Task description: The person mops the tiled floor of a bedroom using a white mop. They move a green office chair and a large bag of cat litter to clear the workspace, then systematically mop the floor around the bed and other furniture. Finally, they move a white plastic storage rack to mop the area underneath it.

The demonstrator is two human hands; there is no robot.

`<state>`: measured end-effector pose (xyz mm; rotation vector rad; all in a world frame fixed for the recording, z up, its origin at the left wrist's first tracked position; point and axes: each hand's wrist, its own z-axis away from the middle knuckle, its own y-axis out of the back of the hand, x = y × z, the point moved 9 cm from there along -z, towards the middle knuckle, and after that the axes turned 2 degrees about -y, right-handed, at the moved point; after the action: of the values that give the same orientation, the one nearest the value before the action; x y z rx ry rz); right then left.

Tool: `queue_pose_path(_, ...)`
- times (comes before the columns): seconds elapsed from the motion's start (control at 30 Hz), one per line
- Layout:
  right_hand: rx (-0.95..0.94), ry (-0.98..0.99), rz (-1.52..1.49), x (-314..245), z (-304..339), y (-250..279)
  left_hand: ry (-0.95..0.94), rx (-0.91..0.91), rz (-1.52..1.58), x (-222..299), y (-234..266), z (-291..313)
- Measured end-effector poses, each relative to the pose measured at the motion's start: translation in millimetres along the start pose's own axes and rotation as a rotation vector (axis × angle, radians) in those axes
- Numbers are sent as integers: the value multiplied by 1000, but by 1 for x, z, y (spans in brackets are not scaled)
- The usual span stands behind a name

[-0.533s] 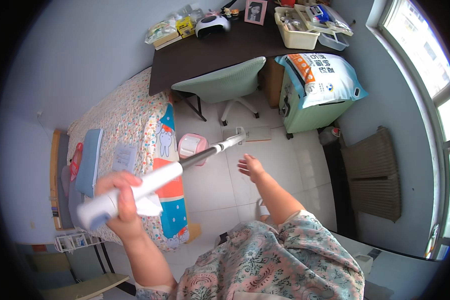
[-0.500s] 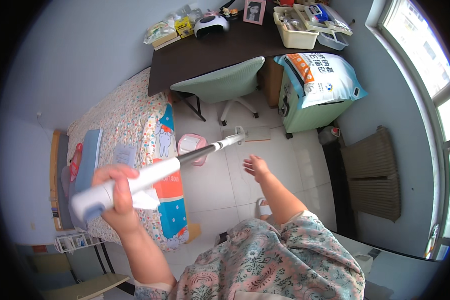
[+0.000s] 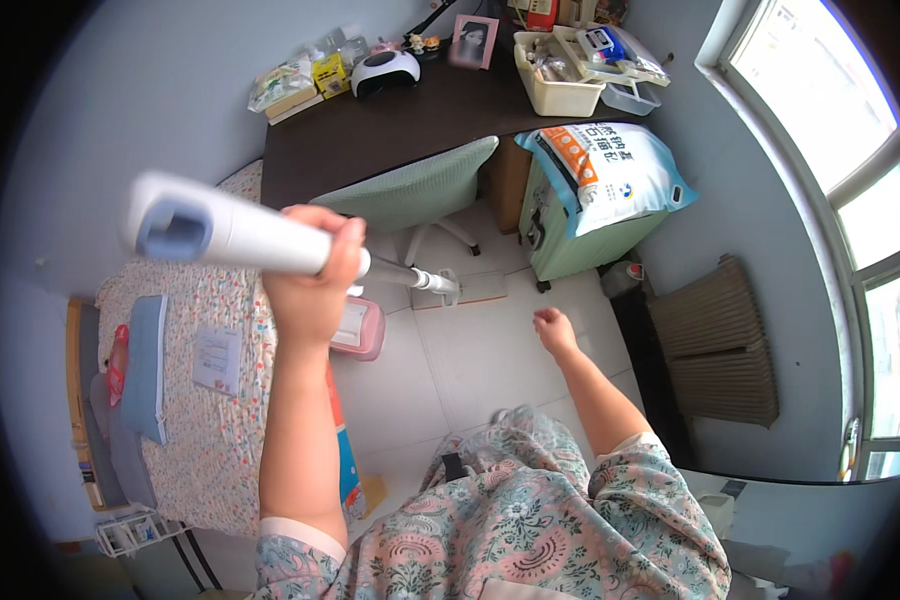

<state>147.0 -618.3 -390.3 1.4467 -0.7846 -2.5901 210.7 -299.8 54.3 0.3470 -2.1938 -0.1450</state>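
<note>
My left hand [image 3: 315, 275] is wrapped round the thick white handle of a flat mop [image 3: 235, 232], raised high at the left. The handle's end has a blue-grey inset. A thin pole, partly hidden by my hand, runs down to the flat rectangular mop head [image 3: 485, 289], which lies on the floor in front of the chair. My right hand [image 3: 555, 330] hangs over the floor at the right, fingers curled in, with nothing visible in it. A pink bin [image 3: 368, 335] stands on the floor beside the mop's pole, partly behind my left arm.
A pale green swivel chair [image 3: 430, 190] stands at the dark desk [image 3: 450, 110]. Right of it, a blue and white bag [image 3: 630, 180] lies on a green suitcase [image 3: 570, 250]. The patterned bed [image 3: 210, 430] lies at the left; a radiator [image 3: 715, 345] is on the right wall.
My left hand has raised the mop's handle and moved it forward, so the pole is steeper. My right hand has moved right, its fingers now curled. The view has shifted slightly.
</note>
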Motion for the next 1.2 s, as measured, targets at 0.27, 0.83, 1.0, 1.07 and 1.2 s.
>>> queue_pose_path(0.27,410,598,483,-194,-78,110,-143,125,-23,-39,-55,-41)
queue_pose_path(0.83,265,513,891,-278,-391,146,-186,302,-109,-97,-146,-152)
queue_pose_path(1.0,237,538,892,-274,-389,148,-187,287,-93,-109,-166,-168)
queue_pose_path(1.07,227,556,903,-269,-380,145,-197,266,-91,-113,-171,-176)
queue_pose_path(1.2,227,691,934,-259,-335,133,-208,258,-75,-117,-170,-185)
